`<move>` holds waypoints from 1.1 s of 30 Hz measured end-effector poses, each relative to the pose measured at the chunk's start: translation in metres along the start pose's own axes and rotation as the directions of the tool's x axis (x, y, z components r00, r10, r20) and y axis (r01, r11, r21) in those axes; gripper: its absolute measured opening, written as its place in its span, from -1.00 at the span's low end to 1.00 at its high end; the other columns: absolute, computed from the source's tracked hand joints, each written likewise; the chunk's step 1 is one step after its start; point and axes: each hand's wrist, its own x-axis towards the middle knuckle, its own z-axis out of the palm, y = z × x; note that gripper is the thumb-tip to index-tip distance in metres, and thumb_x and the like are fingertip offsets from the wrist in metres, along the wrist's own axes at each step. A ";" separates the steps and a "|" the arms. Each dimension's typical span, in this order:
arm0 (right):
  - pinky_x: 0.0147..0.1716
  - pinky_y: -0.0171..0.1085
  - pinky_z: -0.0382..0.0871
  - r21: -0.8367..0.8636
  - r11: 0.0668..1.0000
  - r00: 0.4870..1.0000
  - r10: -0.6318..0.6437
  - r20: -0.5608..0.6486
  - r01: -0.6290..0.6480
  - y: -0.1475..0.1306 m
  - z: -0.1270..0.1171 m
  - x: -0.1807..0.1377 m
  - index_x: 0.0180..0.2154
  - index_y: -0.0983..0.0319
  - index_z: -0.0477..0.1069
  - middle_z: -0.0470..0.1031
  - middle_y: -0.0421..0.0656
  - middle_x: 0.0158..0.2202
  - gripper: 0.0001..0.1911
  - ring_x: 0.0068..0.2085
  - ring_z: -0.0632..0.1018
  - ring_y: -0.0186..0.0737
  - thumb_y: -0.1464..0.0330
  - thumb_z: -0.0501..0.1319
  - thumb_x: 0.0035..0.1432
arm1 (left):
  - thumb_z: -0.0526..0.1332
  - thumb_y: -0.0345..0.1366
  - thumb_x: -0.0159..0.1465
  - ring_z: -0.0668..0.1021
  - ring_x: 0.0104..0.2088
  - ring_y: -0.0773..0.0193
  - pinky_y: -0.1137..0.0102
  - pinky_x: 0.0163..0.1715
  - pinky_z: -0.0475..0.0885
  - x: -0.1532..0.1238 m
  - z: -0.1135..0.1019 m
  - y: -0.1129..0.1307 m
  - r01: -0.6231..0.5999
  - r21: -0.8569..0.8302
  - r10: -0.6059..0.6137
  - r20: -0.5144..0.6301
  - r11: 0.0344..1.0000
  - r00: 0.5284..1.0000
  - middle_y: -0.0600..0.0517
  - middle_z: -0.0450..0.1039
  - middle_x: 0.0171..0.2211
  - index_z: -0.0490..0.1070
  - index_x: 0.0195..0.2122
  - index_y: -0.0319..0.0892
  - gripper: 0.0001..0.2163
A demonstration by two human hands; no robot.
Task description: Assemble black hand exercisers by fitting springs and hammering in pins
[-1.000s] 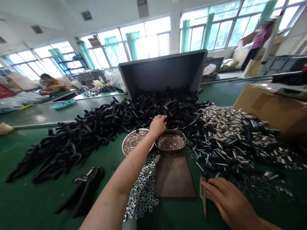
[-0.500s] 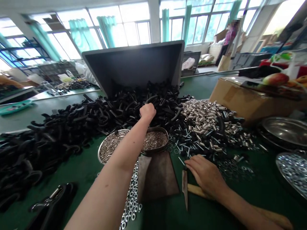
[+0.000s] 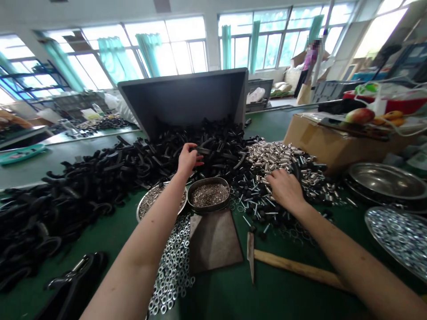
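Note:
My left hand [image 3: 187, 160] is over the heap of black curved plastic parts [image 3: 147, 155], its thumb and fingers closed around one black curved plastic part [image 3: 203, 151]. My right hand [image 3: 285, 189] reaches into the near left side of a pile of small metal springs [image 3: 276, 155]. Its fingertips are bent down among the springs, and what they pinch, if anything, is hidden. Just below them lie black-headed screws [image 3: 255, 195]. A hammer [image 3: 293, 265] with a wooden handle lies under my right forearm, beside a flat metal plate [image 3: 216, 244].
A tilted grey bin [image 3: 187, 98] stands behind the heap. Near the middle are an oval tin [image 3: 208, 209] of tiny parts and a round dish [image 3: 138, 209] of pins. Loose nuts [image 3: 171, 266] spread left of the plate. Right are a cardboard box [image 3: 310, 138] and metal trays [image 3: 387, 178].
My left hand has drawn back slightly left from the heap, with a black curved plastic part in its fingers. My right hand has moved from beside the hammer head up to the springs.

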 end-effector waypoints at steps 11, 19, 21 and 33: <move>-0.41 -0.22 0.18 0.156 0.971 0.984 -0.180 -0.003 0.178 0.021 0.031 0.013 -0.06 0.21 0.47 0.41 -0.01 -0.31 -0.65 -0.25 0.42 -0.11 0.50 0.01 0.23 | 0.23 -0.47 -0.06 0.57 -0.36 0.31 0.38 -0.34 0.48 -0.178 -0.128 -0.056 0.177 -0.595 -0.272 -0.072 0.784 0.960 0.02 0.50 -0.26 0.20 -0.16 -0.09 -0.58; -0.49 -0.33 0.32 0.868 0.426 0.966 0.111 0.232 -0.257 -0.012 0.037 0.001 -0.02 0.49 0.31 0.45 -0.06 -0.47 -0.62 -0.50 0.48 -0.35 0.36 -0.07 0.29 | 0.19 -0.38 0.05 0.52 -0.33 0.23 0.36 -0.27 0.39 -0.235 -0.135 -0.112 0.180 0.360 -0.165 -0.072 0.915 0.984 0.02 0.48 -0.39 0.49 -0.26 -0.19 -0.78; -0.49 -0.31 0.32 0.836 0.487 0.967 0.088 0.239 -0.251 -0.019 0.038 -0.001 -0.10 0.44 0.36 0.47 -0.05 -0.48 -0.66 -0.49 0.49 -0.32 0.34 -0.04 0.28 | 0.16 -0.48 0.03 0.51 -0.21 0.21 0.35 -0.15 0.36 -0.233 -0.128 -0.112 0.100 0.522 -0.122 0.008 0.847 0.993 0.00 0.48 -0.28 0.50 -0.27 -0.14 -0.74; -0.49 -0.35 0.18 0.329 0.944 0.931 -0.126 0.343 0.006 -0.012 0.009 0.001 -0.25 0.13 0.43 0.53 -0.21 -0.34 -0.83 -0.36 0.50 -0.24 0.30 0.11 0.14 | 0.11 -0.47 0.07 0.52 -0.24 0.12 0.33 -0.18 0.35 -0.222 -0.129 -0.111 -0.111 0.766 -0.100 0.223 0.634 0.970 -0.08 0.49 -0.27 0.47 -0.33 -0.19 -0.80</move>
